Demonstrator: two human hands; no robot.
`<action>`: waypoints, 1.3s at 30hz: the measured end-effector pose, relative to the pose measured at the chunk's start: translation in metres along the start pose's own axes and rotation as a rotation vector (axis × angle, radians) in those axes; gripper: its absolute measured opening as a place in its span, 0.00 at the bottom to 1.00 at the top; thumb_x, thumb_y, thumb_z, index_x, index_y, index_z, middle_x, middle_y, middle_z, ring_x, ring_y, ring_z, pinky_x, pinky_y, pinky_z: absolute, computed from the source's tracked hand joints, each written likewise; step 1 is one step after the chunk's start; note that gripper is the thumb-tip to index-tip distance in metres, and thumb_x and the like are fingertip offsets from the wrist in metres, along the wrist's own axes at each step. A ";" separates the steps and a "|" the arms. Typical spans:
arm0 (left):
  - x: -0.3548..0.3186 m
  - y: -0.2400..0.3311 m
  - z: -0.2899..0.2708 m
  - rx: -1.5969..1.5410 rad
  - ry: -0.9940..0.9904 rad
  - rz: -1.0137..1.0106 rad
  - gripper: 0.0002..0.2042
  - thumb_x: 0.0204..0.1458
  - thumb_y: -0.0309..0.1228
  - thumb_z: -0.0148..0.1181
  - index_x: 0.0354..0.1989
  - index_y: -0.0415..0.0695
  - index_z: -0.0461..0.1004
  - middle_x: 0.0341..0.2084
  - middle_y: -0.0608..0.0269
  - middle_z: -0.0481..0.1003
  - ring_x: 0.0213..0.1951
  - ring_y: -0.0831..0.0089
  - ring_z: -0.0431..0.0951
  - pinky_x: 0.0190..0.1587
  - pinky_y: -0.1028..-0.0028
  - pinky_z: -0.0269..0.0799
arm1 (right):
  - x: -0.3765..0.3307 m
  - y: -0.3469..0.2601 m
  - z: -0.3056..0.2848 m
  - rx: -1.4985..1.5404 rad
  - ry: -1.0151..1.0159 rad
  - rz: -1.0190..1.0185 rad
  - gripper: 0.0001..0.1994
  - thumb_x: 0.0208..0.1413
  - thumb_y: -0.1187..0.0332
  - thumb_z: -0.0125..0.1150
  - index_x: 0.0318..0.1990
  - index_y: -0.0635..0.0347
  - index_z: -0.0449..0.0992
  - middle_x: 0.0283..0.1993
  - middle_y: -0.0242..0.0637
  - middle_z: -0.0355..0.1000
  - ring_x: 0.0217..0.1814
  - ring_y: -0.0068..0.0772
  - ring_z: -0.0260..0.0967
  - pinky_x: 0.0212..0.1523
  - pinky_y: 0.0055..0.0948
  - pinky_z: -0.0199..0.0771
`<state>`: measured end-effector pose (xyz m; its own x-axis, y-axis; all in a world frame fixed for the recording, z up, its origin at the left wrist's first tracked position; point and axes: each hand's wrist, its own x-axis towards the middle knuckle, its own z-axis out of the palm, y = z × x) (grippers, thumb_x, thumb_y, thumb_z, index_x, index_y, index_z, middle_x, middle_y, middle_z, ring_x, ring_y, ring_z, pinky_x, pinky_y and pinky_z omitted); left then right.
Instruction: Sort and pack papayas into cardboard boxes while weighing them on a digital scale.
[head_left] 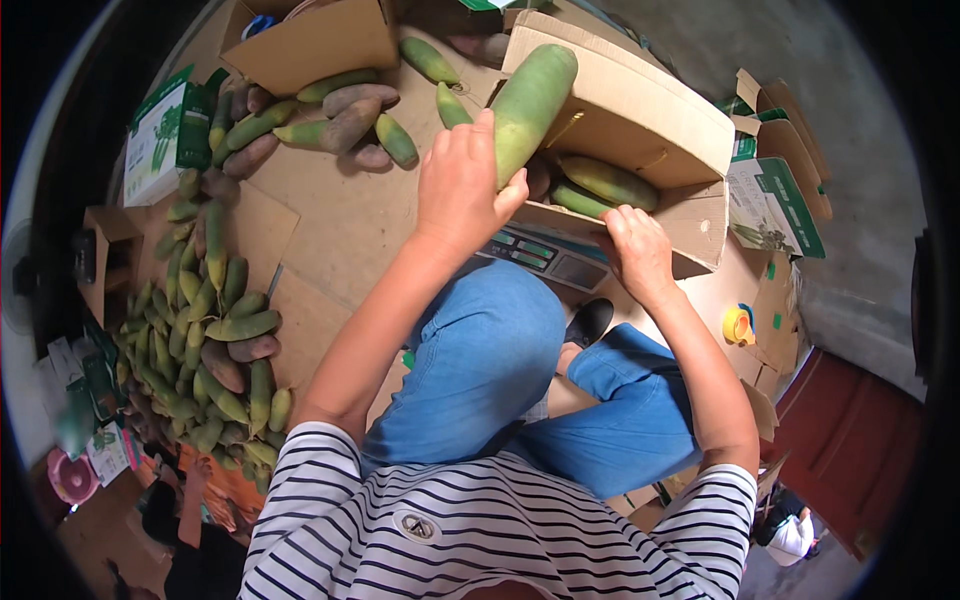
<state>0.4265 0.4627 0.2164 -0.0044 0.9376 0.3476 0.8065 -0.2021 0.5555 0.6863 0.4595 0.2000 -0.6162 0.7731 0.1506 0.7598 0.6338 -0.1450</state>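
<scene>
My left hand [460,185] is closed around a large green radish [535,100], held tilted above the left end of an open cardboard box [690,225]. The radish is paler and yellowish near my fingers. My right hand [640,252] grips the box's near edge, fingers curled over it. Inside the box lie several radishes, among them a dark green radish [608,183] and a brighter green radish [580,199]. Under the box, a weighing scale [545,258] shows its panel; the rest of it is hidden.
A big pile of green and purplish radishes [190,340] covers the floor at left. More radishes [350,125] lie at the far left by another cardboard box [320,50]. Printed green-and-white cartons [775,205] stand at right, near a yellow tape roll [738,325]. Someone's arm [190,500] shows at lower left.
</scene>
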 end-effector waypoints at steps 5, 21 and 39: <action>0.015 0.012 -0.028 -0.271 -0.135 0.180 0.25 0.36 0.33 0.62 0.48 0.42 0.70 0.37 0.49 0.75 0.41 0.51 0.73 0.43 0.59 0.68 | -0.010 0.004 0.007 -0.064 0.025 -0.026 0.11 0.46 0.70 0.59 0.39 0.57 0.70 0.34 0.41 0.68 0.39 0.43 0.69 0.38 0.39 0.69; -0.291 -0.270 -0.072 0.189 0.300 -0.869 0.21 0.48 0.34 0.58 0.51 0.39 0.71 0.48 0.47 0.72 0.52 0.53 0.71 0.56 0.64 0.64 | -0.002 0.000 0.004 -0.040 -0.029 -0.029 0.13 0.50 0.71 0.62 0.42 0.63 0.70 0.35 0.46 0.68 0.38 0.51 0.68 0.37 0.40 0.67; -0.379 -0.459 -0.093 -0.039 0.656 -1.647 0.22 0.38 0.44 0.72 0.33 0.37 0.76 0.25 0.58 0.76 0.22 0.69 0.74 0.24 0.71 0.70 | -0.013 -0.002 0.001 -0.143 -0.034 0.042 0.12 0.50 0.74 0.63 0.42 0.67 0.69 0.34 0.49 0.68 0.36 0.53 0.67 0.36 0.41 0.67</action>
<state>0.0029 0.1740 -0.0997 -0.9405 -0.0973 -0.3256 -0.2902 0.7284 0.6207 0.6923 0.4480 0.1978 -0.5880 0.8008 0.1140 0.8054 0.5927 -0.0095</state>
